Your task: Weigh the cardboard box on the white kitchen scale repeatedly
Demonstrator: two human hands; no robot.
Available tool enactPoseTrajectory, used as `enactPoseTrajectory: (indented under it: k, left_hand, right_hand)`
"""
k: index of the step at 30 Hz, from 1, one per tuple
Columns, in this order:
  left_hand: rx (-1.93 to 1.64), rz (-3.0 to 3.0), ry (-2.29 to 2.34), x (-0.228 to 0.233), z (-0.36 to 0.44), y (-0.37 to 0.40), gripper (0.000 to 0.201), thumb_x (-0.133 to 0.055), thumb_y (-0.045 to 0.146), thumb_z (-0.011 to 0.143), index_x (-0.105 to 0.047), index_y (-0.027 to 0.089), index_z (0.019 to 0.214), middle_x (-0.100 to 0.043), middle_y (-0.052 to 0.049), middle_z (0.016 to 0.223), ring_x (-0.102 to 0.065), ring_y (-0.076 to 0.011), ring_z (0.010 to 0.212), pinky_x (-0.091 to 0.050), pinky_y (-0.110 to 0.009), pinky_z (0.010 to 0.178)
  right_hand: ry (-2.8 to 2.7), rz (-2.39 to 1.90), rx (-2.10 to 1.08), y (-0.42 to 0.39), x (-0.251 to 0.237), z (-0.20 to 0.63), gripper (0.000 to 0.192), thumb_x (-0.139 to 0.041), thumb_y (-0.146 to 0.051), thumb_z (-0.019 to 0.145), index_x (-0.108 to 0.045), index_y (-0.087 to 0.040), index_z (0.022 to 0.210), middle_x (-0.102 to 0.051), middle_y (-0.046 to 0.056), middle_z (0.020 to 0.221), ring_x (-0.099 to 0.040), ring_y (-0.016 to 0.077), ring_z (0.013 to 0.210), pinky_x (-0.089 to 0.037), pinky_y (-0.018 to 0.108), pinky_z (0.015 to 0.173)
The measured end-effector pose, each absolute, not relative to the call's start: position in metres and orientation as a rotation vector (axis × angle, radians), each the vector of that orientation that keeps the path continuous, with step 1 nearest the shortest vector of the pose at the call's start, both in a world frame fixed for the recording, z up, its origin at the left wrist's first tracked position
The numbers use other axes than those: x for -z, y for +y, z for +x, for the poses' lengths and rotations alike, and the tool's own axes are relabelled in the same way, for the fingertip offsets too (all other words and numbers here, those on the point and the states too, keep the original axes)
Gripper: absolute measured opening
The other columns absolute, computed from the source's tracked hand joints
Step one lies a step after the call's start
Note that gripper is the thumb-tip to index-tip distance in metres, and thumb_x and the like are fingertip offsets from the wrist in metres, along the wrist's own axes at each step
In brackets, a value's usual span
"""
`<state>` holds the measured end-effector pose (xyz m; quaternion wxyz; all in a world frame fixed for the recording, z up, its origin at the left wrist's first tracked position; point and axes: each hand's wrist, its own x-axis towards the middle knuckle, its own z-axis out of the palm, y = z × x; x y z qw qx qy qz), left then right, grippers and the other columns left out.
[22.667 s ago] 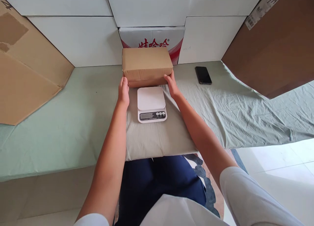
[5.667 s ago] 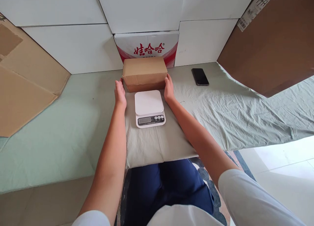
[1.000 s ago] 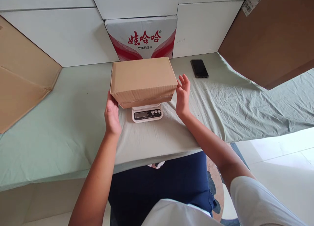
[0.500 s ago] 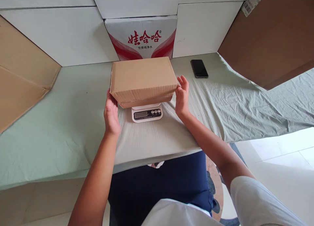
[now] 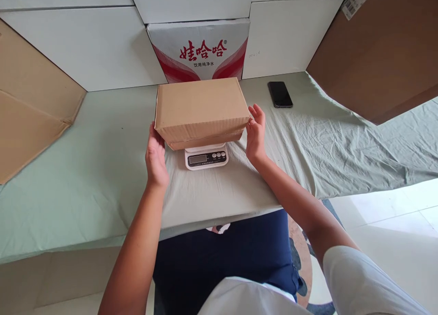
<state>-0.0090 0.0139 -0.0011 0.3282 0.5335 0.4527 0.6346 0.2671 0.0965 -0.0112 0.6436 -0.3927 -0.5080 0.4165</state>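
A closed brown cardboard box (image 5: 201, 103) sits over a small white digital kitchen scale (image 5: 207, 160), covering its platform. Only the scale's front panel shows, with a grey display and round buttons; no digits can be read. My left hand (image 5: 156, 155) is against the box's left side, its fingers partly hidden behind the lower edge. On the other side, my right hand (image 5: 255, 132) touches the box near its front right corner, fingers bent and pointing up. Between them the two hands hold the box at its ends.
A black phone (image 5: 280, 95) lies on the green cloth (image 5: 112, 169) to the right. Behind stands a white-and-red printed carton (image 5: 201, 30) against white panels (image 5: 85, 46). Large brown cardboard pieces flank the table, one on the left (image 5: 34, 100) and one on the right (image 5: 379, 55).
Almost nothing differs. The whole view has shifted slightly; the hands keep their places at both ends of the box on the scale.
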Motion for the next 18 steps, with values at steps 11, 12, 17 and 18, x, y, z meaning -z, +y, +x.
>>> enactPoseTrajectory:
  k: [11,12,17,18]
  left_hand:
    - [-1.65,1.368,1.179,-0.002,-0.006,0.013,0.082,-0.038,0.083,0.086,-0.046,0.038,0.154,-0.039,0.0,0.169,-0.027,-0.0273,0.161,-0.025,-0.045,0.133]
    - [-1.648,1.366,1.18,-0.002,-0.006,0.013,0.081,-0.038,0.083,0.087,-0.046,0.038,0.154,-0.039,-0.001,0.169,-0.027,-0.0274,0.161,-0.025,-0.046,0.132]
    - [-1.617,1.372,1.2,-0.001,-0.006,0.013,0.085,-0.038,0.086,0.084,-0.047,0.038,0.153,-0.041,-0.002,0.167,-0.028,-0.0286,0.161,-0.028,-0.046,0.131]
    - [-1.624,1.366,1.18,-0.001,-0.005,0.013,0.084,-0.04,0.086,0.084,-0.049,0.038,0.151,-0.042,-0.003,0.167,-0.029,-0.0294,0.16,-0.029,-0.046,0.13]
  right_hand:
    - [-1.156,-0.894,-0.959,0.098,0.011,0.269,0.066,-0.049,-0.066,0.085,-0.036,-0.039,0.144,-0.039,0.003,0.161,-0.04,0.0301,0.153,-0.031,0.061,0.128]
    - [-1.163,-0.89,-0.956,0.098,0.01,0.269,0.068,-0.048,-0.067,0.085,-0.035,-0.039,0.145,-0.038,0.003,0.162,-0.041,0.0305,0.152,-0.031,0.061,0.128]
    - [-1.164,-0.887,-0.978,0.095,0.001,0.269,0.074,-0.049,-0.076,0.081,-0.035,-0.041,0.145,-0.035,0.001,0.166,-0.041,0.0325,0.154,-0.031,0.064,0.129]
    - [-1.163,-0.886,-0.995,0.094,0.0,0.268,0.075,-0.05,-0.077,0.08,-0.035,-0.041,0.145,-0.035,0.001,0.166,-0.04,0.0328,0.154,-0.031,0.065,0.129]
